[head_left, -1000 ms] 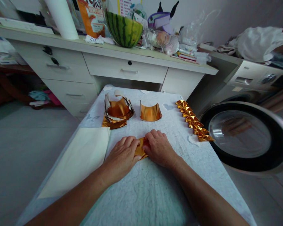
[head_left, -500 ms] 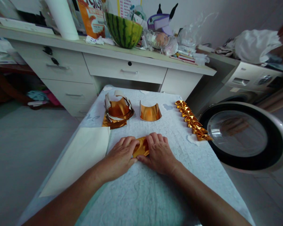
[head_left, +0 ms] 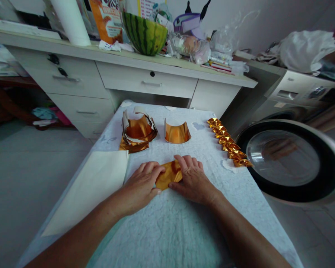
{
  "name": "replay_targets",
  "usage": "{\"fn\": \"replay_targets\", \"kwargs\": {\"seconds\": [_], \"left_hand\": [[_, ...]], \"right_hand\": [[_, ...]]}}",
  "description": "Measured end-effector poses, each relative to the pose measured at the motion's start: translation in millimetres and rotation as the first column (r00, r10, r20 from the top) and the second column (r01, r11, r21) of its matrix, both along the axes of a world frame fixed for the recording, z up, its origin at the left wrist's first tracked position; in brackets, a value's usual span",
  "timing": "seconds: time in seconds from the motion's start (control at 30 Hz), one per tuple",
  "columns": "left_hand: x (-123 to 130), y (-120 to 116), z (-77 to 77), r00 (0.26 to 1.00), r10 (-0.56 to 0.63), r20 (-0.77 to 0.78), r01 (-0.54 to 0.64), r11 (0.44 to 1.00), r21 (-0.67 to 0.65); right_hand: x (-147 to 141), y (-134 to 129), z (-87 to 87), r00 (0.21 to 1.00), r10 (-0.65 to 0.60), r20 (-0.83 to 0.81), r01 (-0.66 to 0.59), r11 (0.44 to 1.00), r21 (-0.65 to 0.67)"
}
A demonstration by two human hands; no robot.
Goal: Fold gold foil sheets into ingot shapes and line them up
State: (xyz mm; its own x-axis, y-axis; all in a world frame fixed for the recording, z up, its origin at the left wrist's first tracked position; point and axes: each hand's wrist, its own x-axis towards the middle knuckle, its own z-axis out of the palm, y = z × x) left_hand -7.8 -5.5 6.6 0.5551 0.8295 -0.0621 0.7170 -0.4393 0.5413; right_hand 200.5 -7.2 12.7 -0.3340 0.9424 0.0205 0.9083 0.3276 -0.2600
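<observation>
At the centre of the frame, a small, flat piece of matte gold paper (head_left: pixel 167 178) is held down on the pale blue, patterned cloth (head_left: pixel 173 230) by two bare hands. Its left end is grasped by the left hand (head_left: pixel 142 188), with the forefinger set at the upper edge and the thumb near the lower corner. Its right end is covered by the right hand (head_left: pixel 192 180); the fingers are bent over that end and the thumb is laid at the lower edge. Neither hand is released from the paper; how firmly it is pressed cannot be told, and its underside is hidden.

The step in hand is judged to be the shaping or flattening of this one piece by hand. For the next move, an even hold at both ends is judged to be called for, with the edges kept aligned so that the paper is not skewed.

Above the hands, a single curved sheet of shiny gold card (head_left: pixel 178 134) is noted standing apart. To its left, a curled bundle of gold and white sheets (head_left: pixel 139 129) is found. A slanting row of folded, glossy gold foil pieces (head_left: pixel 227 143) is observed at right of centre. At lower left, a large, plain cream paper sheet (head_left: pixel 92 186) is noted, untouched by either hand's fingers.
</observation>
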Motion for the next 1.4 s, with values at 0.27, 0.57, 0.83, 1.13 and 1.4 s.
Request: {"fn": "replay_targets", "kwargs": {"seconds": [0.27,0.57,0.83,1.13,1.4], "left_hand": [[0,0,-1.6,1.0,-0.006,0.01,0.006,1.0,0.008],[-2,-1,-2.5,1.0,-0.013,0.003,0.013,1.0,0.012],[-2,1,-3.3,0.999,-0.032,0.003,0.032,0.999,0.025],[-1,-3,-2.3,0.999,-0.04,0.001,0.039,0.997,0.062],[5,-9,1.4,1.0,0.0,0.027,-0.002,0.997,0.083]], "right_hand": [[14,6,0.1,0.999,0.022,-0.037,-0.025,0.996,-0.087],[28,14,4.7,1.0,0.029,0.004,-0.027,0.982,-0.186],[42,20,6.9,0.997,0.065,-0.048,-0.075,0.965,-0.253],[51,24,16.0,0.99,0.061,-0.125,-0.087,0.974,-0.208],[21,5,25.1,0.938,0.294,-0.181,-0.309,0.949,-0.057]]}}
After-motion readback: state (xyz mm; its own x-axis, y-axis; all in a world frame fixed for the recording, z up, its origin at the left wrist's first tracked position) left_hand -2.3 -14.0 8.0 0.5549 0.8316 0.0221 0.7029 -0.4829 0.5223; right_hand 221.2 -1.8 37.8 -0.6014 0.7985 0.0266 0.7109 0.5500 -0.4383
